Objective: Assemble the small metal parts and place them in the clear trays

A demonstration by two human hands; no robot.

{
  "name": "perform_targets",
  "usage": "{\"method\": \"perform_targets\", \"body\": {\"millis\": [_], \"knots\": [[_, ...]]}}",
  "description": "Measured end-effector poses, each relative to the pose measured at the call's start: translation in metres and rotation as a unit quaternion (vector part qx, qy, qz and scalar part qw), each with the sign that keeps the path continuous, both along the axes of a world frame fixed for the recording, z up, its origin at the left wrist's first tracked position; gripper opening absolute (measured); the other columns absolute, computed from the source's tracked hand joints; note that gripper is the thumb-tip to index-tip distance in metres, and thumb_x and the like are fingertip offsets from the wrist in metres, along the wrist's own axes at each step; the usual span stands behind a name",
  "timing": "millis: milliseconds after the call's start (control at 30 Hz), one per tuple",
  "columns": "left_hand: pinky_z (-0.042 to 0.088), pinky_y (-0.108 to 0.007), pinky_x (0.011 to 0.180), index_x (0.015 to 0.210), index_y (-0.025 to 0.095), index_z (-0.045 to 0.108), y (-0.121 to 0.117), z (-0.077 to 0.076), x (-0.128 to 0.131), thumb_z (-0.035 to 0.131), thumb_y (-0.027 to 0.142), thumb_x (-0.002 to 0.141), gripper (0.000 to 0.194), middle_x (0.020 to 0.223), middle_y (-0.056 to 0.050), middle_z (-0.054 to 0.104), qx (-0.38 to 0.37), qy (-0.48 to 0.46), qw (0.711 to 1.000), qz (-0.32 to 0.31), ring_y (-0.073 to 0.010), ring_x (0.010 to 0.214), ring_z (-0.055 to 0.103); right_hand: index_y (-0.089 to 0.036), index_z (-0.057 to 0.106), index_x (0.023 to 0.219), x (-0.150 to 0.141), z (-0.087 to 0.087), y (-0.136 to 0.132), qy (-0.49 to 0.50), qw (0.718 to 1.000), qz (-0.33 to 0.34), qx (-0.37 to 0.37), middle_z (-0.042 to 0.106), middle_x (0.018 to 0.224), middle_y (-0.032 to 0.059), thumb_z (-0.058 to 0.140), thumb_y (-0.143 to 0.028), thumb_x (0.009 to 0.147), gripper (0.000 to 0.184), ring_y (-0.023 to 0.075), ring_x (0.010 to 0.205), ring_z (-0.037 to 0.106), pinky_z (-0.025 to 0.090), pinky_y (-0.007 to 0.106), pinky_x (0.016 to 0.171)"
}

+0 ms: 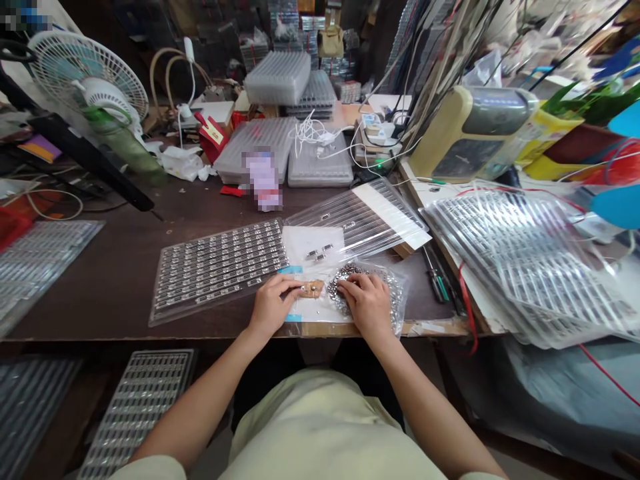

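A: Head view. Where's the brown block?
B: On the white sheet, just right of the left hand's fingertips. Long axis runs roughly side to side, in line with the gap between the hands.

A: Nearer hand?
B: Left. Thumb and fingers close together at the block's left end, touching it. Can't tell whether they're clamped on the block or on some small piece there.

A: Right hand?
B: Fingertips down at the left side of the metal pile, beside the clear bag. Fingers bent inward; can't tell if they're pinched on a part. Pile lies right of the block, a narrow strip of white sheet between.

A: Edges?
B: Near side, the front edge of the table runs close below both hands. Left, the filled tray comes up near the left hand. Behind, three small parts lie loose on white, and the grooved tray slants back to the right.

A: Open room?
B: Tight sideways. Most of it is overhead; nothing seen above the block. Screwdriver well right of the bag.
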State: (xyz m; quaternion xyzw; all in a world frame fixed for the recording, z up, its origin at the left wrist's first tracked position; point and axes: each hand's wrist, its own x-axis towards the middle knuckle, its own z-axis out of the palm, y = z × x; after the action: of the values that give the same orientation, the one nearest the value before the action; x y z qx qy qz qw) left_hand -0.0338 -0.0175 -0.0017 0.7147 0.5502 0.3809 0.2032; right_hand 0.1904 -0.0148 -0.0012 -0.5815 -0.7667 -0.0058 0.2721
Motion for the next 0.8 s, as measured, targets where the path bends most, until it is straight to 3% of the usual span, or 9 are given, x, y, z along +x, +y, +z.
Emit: {"method": "perform_targets", "body": {"millis": [167, 433, 633, 800], "knots": [[0.052, -0.031, 0.078, 0.089, 0.022, 0.073, 0.006, 0.000, 0.016, 0.063, 0.024, 0.083, 0.011, 0.090, -0.004, 0.070, -0.010, -0.027, 0.999, -0.013, -0.0168, 0.082, 0.065, -0.022, 0.069, 0.101, 0.003, -0.001, 0.002, 0.053, 0.998, 0.023, -0.011, 0.067, 0.091, 0.0051, 0.048, -0.025, 0.093, 0.022, 0.0192, 0.084, 0.053, 0.038, 0.033, 0.076], [0.050, -0.032, 0.078, 0.087, 0.023, 0.073, 0.005, 0.001, 0.020, 0.065, 0.021, 0.082, 0.010, 0.089, -0.003, 0.070, -0.027, 0.007, 1.000, -0.008, -0.0173, 0.083, 0.064, -0.021, 0.065, 0.082, 0.001, 0.002, -0.001, 0.136, 0.990, 0.039, -0.030, 0.068, 0.081, 0.0030, 0.053, -0.029, 0.091, 0.017, 0.0180, 0.079, 0.058, 0.043, 0.029, 0.074], [0.050, -0.033, 0.079, 0.086, 0.023, 0.073, 0.005, 0.000, 0.022, 0.065, 0.021, 0.082, 0.009, 0.088, -0.003, 0.069, -0.029, 0.022, 0.999, -0.007, -0.0174, 0.082, 0.063, -0.021, 0.064, 0.106, -0.001, 0.007, 0.000, 0.117, 0.991, 0.045, -0.034, 0.070, 0.091, 0.0036, 0.043, -0.023, 0.095, 0.024, 0.0166, 0.082, 0.061, 0.044, 0.028, 0.076], [0.051, -0.029, 0.075, 0.086, 0.021, 0.071, 0.006, 0.002, 0.019, 0.063, 0.022, 0.083, 0.009, 0.088, -0.004, 0.068, -0.015, -0.051, 0.998, 0.015, -0.0167, 0.082, 0.063, -0.023, 0.068, 0.088, -0.021, 0.007, 0.006, 0.110, 0.991, 0.040, -0.066, 0.070, 0.083, 0.0009, 0.056, -0.029, 0.090, 0.013, 0.0156, 0.080, 0.060, 0.040, 0.028, 0.075]]}}
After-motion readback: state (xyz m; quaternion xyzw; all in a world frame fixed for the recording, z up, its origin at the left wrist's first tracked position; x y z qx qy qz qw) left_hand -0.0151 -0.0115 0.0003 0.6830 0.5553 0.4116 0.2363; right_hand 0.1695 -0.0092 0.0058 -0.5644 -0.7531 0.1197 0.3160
